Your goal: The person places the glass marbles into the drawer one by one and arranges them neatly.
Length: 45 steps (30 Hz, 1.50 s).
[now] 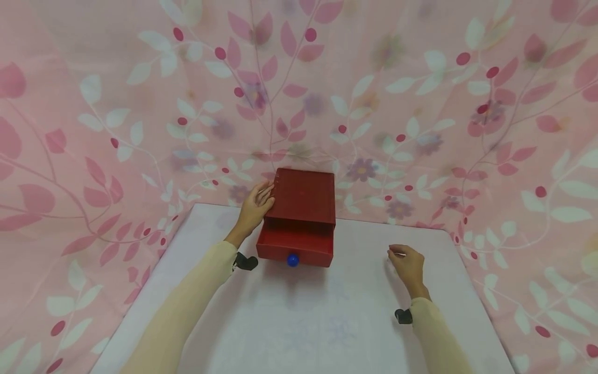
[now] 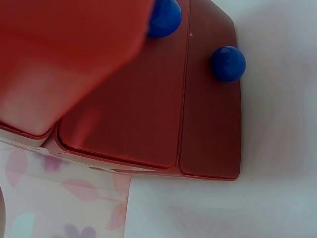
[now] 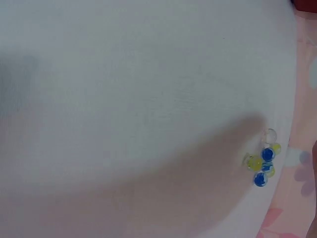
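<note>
Red box (image 1: 303,195): it stands on the white table (image 1: 261,322), near the back edge and close to the flowery cloth (image 1: 299,119).
Top drawer (image 1: 275,252): it is pulled out at the front, so from far away I can see its red inside.
Blue knob (image 1: 293,260): it is round like a ball and sits on the front of that drawer.
Lower drawers (image 2: 210,124): I see two of them in the left wrist view, both pushed in, each with a round blue knob too.
Left hand (image 1: 256,206): it rests on the left edge of the box, with its fingers loose and nearly straight.
Right hand (image 1: 410,266): it is well apart from the box, off to the right, over the table. Its fingers are bent, and the thumb and finger tips are very close. I can't tell if they pinch something.
Marbles (image 3: 267,154): a little bunch lies on the table near its edge, seen by the right wrist. I spot blue, yellow and clear ones, all close together.
Sleeves (image 1: 182,311): pale yellow, on both arms.
Wrist gadgets (image 1: 246,261): small and black, one at each wrist.
Cloth: pink with leaves and red dots, behind the table and along both sides.
</note>
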Each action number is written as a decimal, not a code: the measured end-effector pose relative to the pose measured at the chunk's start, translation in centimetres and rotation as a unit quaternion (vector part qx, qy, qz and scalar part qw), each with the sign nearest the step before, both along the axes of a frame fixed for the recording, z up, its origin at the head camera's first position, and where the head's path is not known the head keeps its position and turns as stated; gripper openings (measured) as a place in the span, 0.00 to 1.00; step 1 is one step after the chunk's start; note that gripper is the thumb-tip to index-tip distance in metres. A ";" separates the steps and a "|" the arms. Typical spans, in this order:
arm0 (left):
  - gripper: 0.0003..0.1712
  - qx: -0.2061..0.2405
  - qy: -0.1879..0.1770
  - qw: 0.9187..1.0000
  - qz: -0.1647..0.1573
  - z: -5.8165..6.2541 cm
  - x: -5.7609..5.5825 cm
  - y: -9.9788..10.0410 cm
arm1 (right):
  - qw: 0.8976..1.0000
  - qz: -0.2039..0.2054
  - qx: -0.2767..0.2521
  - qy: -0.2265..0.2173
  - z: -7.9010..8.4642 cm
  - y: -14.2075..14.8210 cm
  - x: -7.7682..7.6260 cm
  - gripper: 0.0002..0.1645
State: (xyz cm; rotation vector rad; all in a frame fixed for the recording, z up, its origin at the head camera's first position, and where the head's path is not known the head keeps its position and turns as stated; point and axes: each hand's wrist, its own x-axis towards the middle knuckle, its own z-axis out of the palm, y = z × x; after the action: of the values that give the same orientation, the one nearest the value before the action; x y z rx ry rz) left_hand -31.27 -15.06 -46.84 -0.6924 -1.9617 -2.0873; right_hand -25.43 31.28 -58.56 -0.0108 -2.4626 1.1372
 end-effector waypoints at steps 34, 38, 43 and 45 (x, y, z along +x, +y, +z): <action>0.35 0.017 -0.008 1.000 -0.009 0.1 0.1 0.2 | 0.992 -0.015 0.058 -0.114 -2.6 0.3 0.1 0.14; 0.35 0.015 -0.007 1.000 -0.007 0.2 0.1 0.3 | 0.990 -0.020 0.055 -0.129 -2.6 0.3 0.0 0.14; 0.35 0.013 -0.006 1.000 -0.005 0.1 0.1 0.2 | 0.989 -0.020 0.055 -0.135 -2.9 0.4 -0.1 0.15; 0.35 0.011 -0.004 1.000 -0.002 -0.2 -0.2 0.2 | 0.989 -0.020 0.055 -0.133 -3.0 0.4 -0.2 0.15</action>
State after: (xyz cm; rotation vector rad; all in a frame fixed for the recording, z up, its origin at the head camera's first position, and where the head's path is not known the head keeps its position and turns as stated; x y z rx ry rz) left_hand -31.44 -14.89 -47.03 -0.6847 -1.9402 -2.1146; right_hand -25.60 31.64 -61.52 -0.1901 -2.7435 1.0388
